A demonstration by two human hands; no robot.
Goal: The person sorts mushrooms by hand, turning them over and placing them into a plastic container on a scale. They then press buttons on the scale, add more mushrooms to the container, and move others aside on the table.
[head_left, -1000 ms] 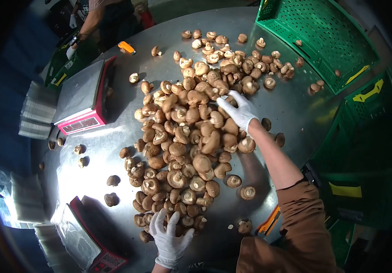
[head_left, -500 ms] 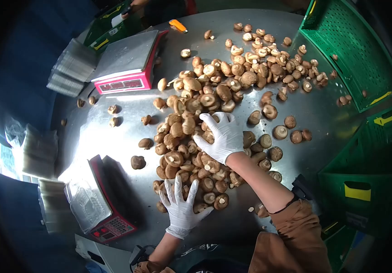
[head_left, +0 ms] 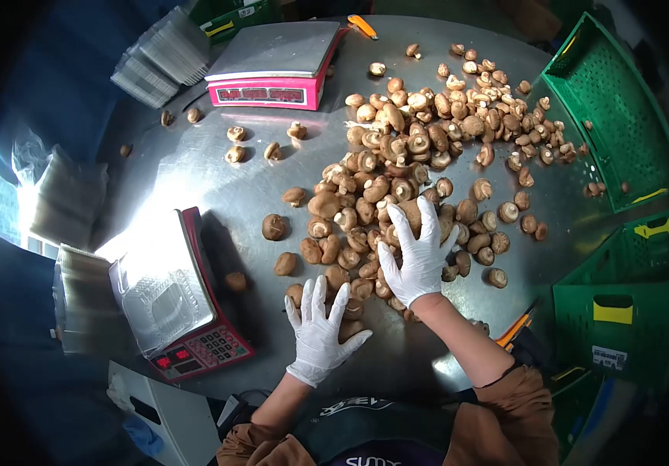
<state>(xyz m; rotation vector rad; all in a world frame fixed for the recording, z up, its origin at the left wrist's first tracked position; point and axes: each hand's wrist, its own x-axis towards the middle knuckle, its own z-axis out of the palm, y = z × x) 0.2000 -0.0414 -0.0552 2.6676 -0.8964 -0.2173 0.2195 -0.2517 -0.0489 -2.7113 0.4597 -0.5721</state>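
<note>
At left, a clear tray (head_left: 167, 311) on the near scale (head_left: 211, 347), with the far scale (head_left: 260, 95) beyond. Next, left hand (head_left: 320, 335), fingers spread wide, at the near edge of mushrooms (head_left: 378, 189) heaped on the table (head_left: 532, 268). Then right hand (head_left: 418, 272), fingers wide, over the heap. At far right, crates (head_left: 614, 116).

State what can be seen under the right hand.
Brown mushrooms show beside the right hand, one partly visible between its spread fingers; whatever lies directly beneath is covered.
</note>
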